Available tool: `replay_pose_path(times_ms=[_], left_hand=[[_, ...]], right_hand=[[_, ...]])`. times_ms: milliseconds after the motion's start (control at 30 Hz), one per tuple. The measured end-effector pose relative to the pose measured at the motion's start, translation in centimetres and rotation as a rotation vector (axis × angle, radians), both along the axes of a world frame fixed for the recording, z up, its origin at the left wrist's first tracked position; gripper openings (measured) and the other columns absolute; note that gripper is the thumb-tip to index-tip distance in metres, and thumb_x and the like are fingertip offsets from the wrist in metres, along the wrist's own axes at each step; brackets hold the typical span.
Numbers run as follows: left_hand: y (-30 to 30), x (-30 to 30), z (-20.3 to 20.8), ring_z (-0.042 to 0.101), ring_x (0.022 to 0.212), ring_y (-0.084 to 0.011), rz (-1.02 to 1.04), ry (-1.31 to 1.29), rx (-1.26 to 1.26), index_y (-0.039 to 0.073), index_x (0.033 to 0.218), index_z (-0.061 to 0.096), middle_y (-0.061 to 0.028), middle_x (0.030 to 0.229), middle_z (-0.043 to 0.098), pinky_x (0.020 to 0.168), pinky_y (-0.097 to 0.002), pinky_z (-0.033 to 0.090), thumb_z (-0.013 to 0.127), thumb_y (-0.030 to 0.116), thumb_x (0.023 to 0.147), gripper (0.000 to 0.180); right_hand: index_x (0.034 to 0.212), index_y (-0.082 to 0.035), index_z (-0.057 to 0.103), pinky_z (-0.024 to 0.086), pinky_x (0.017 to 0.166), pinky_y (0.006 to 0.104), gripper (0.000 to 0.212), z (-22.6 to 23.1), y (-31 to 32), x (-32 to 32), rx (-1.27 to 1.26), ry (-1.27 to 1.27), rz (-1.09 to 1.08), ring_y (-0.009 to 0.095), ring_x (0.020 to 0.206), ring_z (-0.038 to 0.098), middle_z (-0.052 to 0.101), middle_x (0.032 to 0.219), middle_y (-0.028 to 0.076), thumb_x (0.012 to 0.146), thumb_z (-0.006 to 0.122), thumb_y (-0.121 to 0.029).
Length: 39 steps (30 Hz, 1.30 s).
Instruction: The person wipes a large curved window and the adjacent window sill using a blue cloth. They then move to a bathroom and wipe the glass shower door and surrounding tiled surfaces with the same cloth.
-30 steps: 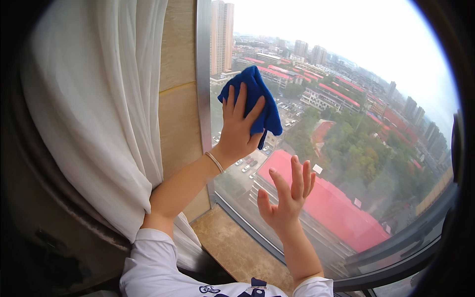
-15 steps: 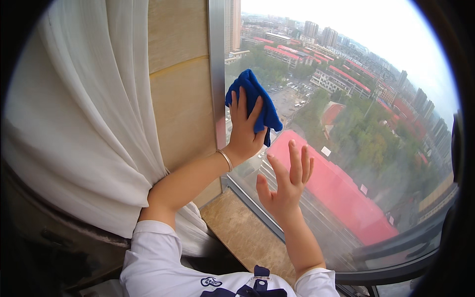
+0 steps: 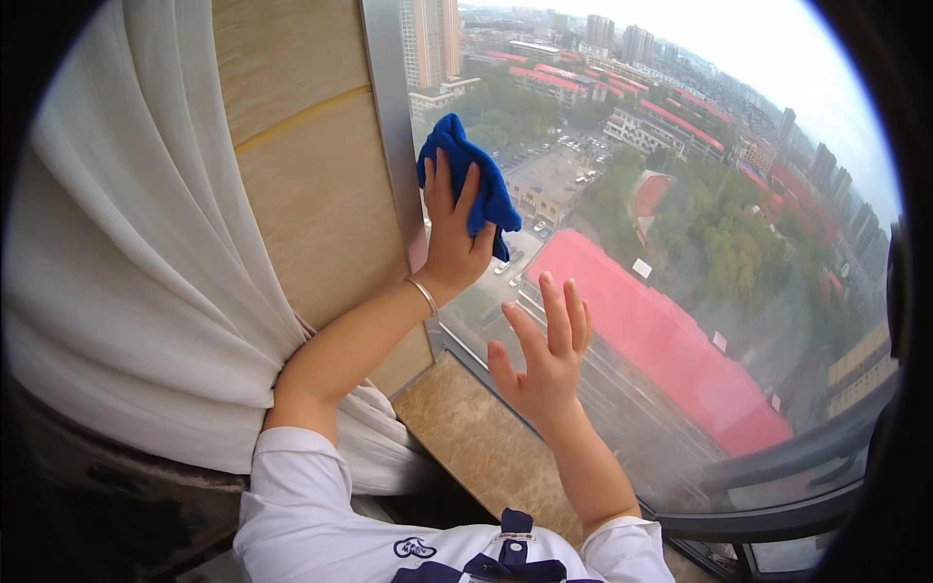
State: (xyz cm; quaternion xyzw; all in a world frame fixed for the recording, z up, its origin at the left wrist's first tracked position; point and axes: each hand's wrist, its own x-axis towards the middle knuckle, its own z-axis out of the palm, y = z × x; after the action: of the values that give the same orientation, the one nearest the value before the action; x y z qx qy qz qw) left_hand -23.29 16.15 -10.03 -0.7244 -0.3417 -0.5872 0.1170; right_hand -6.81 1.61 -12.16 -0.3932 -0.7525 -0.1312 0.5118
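My left hand (image 3: 453, 243) presses a blue cloth (image 3: 491, 194) against the window glass (image 3: 671, 321), close to the metal frame (image 3: 394, 117). Its fingers lie over the bunched cloth, and a silver bracelet (image 3: 425, 295) circles the wrist. Lower and to the right, my right hand (image 3: 546, 374) is raised in front of the glass. It holds nothing, its fingers apart and slightly bent. Whether its fingertips touch the pane I cannot tell.
A white curtain (image 3: 146, 262) hangs at the left, touching my left upper arm. Beside the frame stands a beige wall panel (image 3: 311, 185). Below the window runs a brown stone sill (image 3: 476, 437). Dark window framing (image 3: 777, 520) curves along the lower right. Buildings lie far below outside.
The view has shifted and tilted a little, so both hands and the cloth appear slightly farther left and higher. My left hand stays on the cloth near the frame; my right hand remains open.
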Motion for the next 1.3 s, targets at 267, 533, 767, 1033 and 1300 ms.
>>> replay_pose_path(times_ms=[267,533,767,1033,1300], left_hand=[[-4.2,-0.2,-16.5,0.011,0.142,-0.0567,-0.014,0.409,-0.165,0.023,0.132,0.064,-0.0282,0.156,0.02,0.115,-0.0606,0.017,0.071,0.024,0.08,0.053],[-1.0,0.5,-5.4,0.018,0.145,-0.0455,-0.015,0.578,0.386,0.049,0.126,0.062,-0.0128,0.157,0.03,0.113,-0.06,0.017,0.075,0.037,0.077,0.052],[-2.4,6.0,12.4,0.021,0.145,-0.0513,-0.002,0.067,0.361,0.0,0.151,0.034,-0.0322,0.157,0.024,0.112,-0.0623,0.017,0.071,0.047,0.081,0.092],[-7.9,11.2,9.3,0.033,0.145,-0.0308,-0.072,0.558,0.563,0.048,0.129,0.06,-0.0008,0.155,0.041,0.112,-0.0613,0.025,0.058,0.051,0.089,0.041],[-4.9,9.9,22.5,0.021,0.143,-0.0572,0.078,-0.15,0.318,0.02,0.145,0.052,-0.0308,0.157,0.026,0.111,-0.068,0.019,0.063,0.032,0.091,0.056]], right_hand=[[0.118,-0.016,0.068,0.022,0.116,0.0518,0.039,-2.5,-1.3,0.7,-0.074,-0.028,0.007,0.038,0.141,0.035,0.046,0.149,0.016,0.081,0.072,-0.029],[0.116,-0.015,0.068,0.025,0.114,0.0524,0.037,-2.9,-2.2,3.3,-0.064,-0.057,-0.011,0.039,0.139,0.038,0.048,0.147,0.018,0.081,0.072,-0.029],[0.117,-0.017,0.069,0.023,0.116,0.0511,0.034,2.2,-4.4,5.6,0.09,-0.068,-0.086,0.039,0.139,0.038,0.05,0.145,0.017,0.087,0.066,-0.034],[0.115,-0.018,0.07,0.022,0.113,0.0513,0.032,6.9,-6.4,8.2,0.219,-0.058,-0.162,0.037,0.136,0.041,0.052,0.143,0.015,0.089,0.064,-0.036],[0.117,-0.017,0.067,-0.002,0.119,0.0503,0.033,15.1,-6.3,11.2,0.302,-0.13,-0.444,0.037,0.148,0.024,0.044,0.152,0.014,0.091,0.063,-0.038]])
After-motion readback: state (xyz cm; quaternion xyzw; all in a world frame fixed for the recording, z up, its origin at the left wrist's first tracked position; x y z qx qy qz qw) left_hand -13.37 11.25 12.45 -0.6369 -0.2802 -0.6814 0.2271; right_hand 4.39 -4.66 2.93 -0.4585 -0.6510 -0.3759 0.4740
